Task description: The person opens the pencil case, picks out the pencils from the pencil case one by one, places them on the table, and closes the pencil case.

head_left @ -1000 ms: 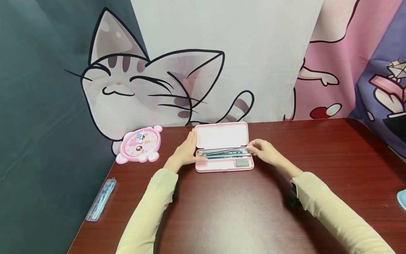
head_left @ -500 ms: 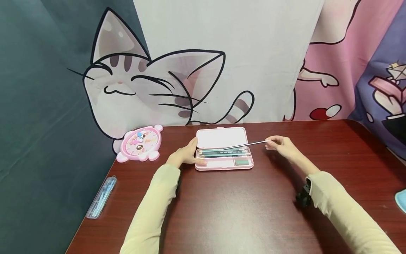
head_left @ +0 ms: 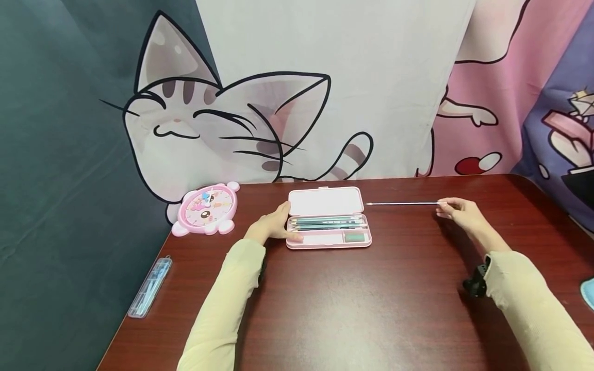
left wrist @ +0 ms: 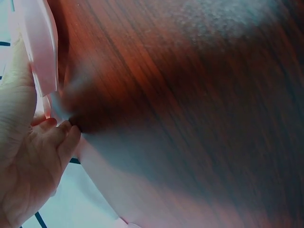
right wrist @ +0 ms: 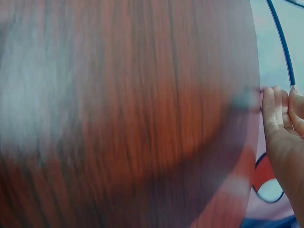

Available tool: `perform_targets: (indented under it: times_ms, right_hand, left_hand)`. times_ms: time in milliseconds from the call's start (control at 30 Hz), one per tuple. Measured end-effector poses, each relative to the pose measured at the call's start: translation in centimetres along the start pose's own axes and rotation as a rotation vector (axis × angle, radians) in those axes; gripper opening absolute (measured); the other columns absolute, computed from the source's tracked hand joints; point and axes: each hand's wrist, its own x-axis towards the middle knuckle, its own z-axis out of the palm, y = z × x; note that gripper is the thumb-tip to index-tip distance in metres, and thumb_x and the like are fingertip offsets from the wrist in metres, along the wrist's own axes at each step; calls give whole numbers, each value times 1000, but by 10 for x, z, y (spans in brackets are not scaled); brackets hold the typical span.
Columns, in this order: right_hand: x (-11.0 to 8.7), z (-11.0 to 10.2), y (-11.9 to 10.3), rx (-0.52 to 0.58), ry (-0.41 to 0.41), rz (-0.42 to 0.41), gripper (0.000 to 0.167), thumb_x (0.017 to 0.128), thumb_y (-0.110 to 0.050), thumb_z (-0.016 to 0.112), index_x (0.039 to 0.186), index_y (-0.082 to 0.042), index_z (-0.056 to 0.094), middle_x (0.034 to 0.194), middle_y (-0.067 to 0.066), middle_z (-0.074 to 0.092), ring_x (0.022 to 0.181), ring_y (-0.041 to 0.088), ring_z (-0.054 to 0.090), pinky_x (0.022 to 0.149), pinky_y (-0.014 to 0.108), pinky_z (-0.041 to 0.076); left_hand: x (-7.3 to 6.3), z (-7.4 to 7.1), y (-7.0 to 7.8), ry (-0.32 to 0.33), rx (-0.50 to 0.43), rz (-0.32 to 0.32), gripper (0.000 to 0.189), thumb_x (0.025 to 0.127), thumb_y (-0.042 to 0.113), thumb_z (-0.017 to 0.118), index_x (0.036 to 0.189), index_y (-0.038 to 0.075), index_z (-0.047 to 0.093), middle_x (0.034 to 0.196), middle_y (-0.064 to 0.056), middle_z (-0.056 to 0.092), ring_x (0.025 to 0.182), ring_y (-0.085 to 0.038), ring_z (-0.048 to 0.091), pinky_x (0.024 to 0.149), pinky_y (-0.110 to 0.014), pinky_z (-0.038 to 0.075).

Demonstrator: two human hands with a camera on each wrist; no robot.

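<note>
A pink pencil case (head_left: 325, 247) lies on the table with its lid folded back. Several teal and dark pencils (head_left: 327, 222) lie side by side in its rear compartment, and a green eraser (head_left: 355, 237) sits at the right of the front one. My left hand (head_left: 273, 225) grips the case's left end, the thumb over the front compartment. In the left wrist view the fingers curl beside the pink edge (left wrist: 43, 52). To the right of the case, my right hand (head_left: 466, 214) pinches the right end of a pencil (head_left: 401, 203), its point toward the lid.
A pink animal-shaped clock (head_left: 206, 208) lies at the back left of the brown table (head_left: 348, 304). A clear slim box with blue contents (head_left: 150, 287) rests at the left edge. Behind the table hangs a cat-print cloth (head_left: 394, 77). Something light blue shows at the far right edge.
My right hand has drawn a pencil out of the case and carried it to the right, now clear of the others. My left hand stays at the case's left end.
</note>
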Motion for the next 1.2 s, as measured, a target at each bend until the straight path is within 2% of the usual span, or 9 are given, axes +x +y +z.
perform_targets:
  times_ms: [167, 233, 300, 400, 567, 767, 833, 1033, 1200]
  right_hand:
    - [-3, -11, 5, -174, 2, 42, 13, 95, -14, 46, 91, -22, 55, 79, -27, 59, 72, -11, 60, 66, 9, 48]
    - [-3, -12, 7, -242, -1, 48, 11, 96, -13, 45, 97, -11, 56, 79, -29, 57, 71, -12, 58, 65, 9, 48]
    - [-3, -11, 8, -340, 9, 50, 20, 95, -14, 46, 102, 2, 56, 76, -27, 57, 69, -12, 56, 62, 11, 48]
    - [-1, -9, 8, -568, 24, 16, 31, 94, -15, 50, 105, 13, 55, 75, -12, 62, 65, -11, 50, 58, 13, 45]
    - [5, -2, 4, -859, 15, -76, 20, 89, -11, 58, 96, 7, 62, 86, 21, 65, 68, -4, 49, 62, 20, 40]
    - [13, 4, 7, -969, 14, -234, 5, 82, 3, 60, 85, 7, 61, 77, 22, 63, 71, 29, 56, 66, 41, 42]
    - [14, 4, 8, -997, 23, -258, 4, 81, 6, 59, 84, 8, 60, 76, 22, 60, 73, 34, 55, 67, 46, 42]
    - [12, 8, 4, -1059, 56, -190, 9, 82, 5, 55, 86, 10, 60, 81, 27, 52, 79, 40, 50, 71, 52, 40]
    - [10, 15, -1, -1062, 74, -101, 20, 82, 3, 52, 100, 11, 55, 95, 34, 47, 88, 48, 46, 74, 57, 38]
  left_hand:
    - [1, 0, -1, -1, -3, -5, 113, 69, 60, 69, 147, 7, 6, 154, -10, 11, 139, -25, 24, 109, -48, 26]
    - [2, 0, -1, -5, 5, -11, 114, 68, 61, 68, 147, 7, 6, 154, -10, 11, 139, -25, 23, 109, -48, 26]
    - [2, -1, -1, -9, 14, -17, 114, 68, 61, 68, 147, 6, 6, 154, -10, 11, 139, -25, 22, 109, -49, 25]
    - [3, -2, 0, -18, 33, -25, 115, 68, 62, 67, 147, 6, 6, 154, -10, 11, 140, -24, 21, 109, -48, 25]
    - [3, 0, 1, -13, 53, -31, 115, 67, 64, 67, 147, 6, 7, 154, -10, 13, 139, -24, 24, 109, -44, 27]
    - [2, 2, 2, -2, 37, -31, 113, 68, 63, 67, 146, 6, 9, 153, -9, 15, 136, -26, 29, 108, -44, 28]
    - [1, 1, 2, -2, 32, -29, 113, 68, 62, 68, 146, 6, 9, 152, -9, 17, 136, -26, 30, 108, -44, 29]
    - [0, 0, 3, -8, 33, -26, 112, 68, 62, 68, 146, 5, 10, 151, -10, 20, 135, -25, 30, 107, -44, 30]
    - [0, 0, 3, -5, 31, -27, 113, 68, 62, 68, 146, 5, 10, 151, -11, 21, 135, -24, 30, 108, -43, 30]
